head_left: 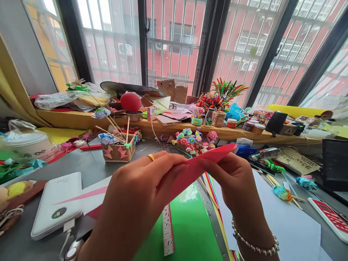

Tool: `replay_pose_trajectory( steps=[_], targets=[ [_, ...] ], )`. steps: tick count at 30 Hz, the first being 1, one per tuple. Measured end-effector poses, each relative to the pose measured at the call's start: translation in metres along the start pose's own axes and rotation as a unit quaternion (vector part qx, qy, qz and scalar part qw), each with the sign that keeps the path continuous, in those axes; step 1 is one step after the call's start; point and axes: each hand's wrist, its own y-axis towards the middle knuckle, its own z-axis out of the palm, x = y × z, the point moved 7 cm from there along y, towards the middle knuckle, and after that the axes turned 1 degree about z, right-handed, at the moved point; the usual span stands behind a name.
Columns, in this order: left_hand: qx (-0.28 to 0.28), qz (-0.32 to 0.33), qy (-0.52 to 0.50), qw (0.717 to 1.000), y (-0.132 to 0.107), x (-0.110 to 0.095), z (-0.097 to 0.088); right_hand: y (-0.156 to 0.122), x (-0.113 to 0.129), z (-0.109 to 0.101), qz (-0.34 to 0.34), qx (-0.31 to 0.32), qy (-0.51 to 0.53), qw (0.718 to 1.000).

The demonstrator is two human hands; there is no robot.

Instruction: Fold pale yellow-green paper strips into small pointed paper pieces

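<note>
Both my hands hold a folded sheet of red-pink paper [190, 173] in the air above the desk. My left hand [141, 181], with a gold ring, has its fingers wrapped over the near left side of the sheet. At the far right end, my right hand [233, 177] pinches the paper between thumb and fingers; a beaded bracelet [255, 248] circles that wrist. Below lies a glossy green sheet [190, 232] with a short patterned ruler [168, 232] on it. The paper's lower left part is hidden behind my left hand.
A white power bank [59, 203] with a plugged-in cable lies left. A cardboard box [119, 150] with sticks and paper flowers stands behind my hands, near colourful small flowers [190, 139]. White paper [280, 214] and a red calculator [330, 217] lie right. Craft materials crowd the windowsill.
</note>
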Motion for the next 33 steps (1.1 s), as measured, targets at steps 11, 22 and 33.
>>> replay_pose_trajectory(
  steps=[11,22,33],
  targets=[
    [0.007,-0.017,-0.031,0.999,-0.002,0.002,0.0,-0.002,0.002,0.0,-0.004,-0.015,-0.037,0.999],
    [0.008,-0.002,-0.038,0.999,-0.001,0.001,-0.001,-0.004,0.001,0.006,0.008,0.001,-0.045,0.999],
    [0.014,-0.017,-0.043,0.999,-0.001,-0.003,-0.006,-0.007,0.016,-0.001,-0.047,-0.044,-0.035,0.997]
  ],
)
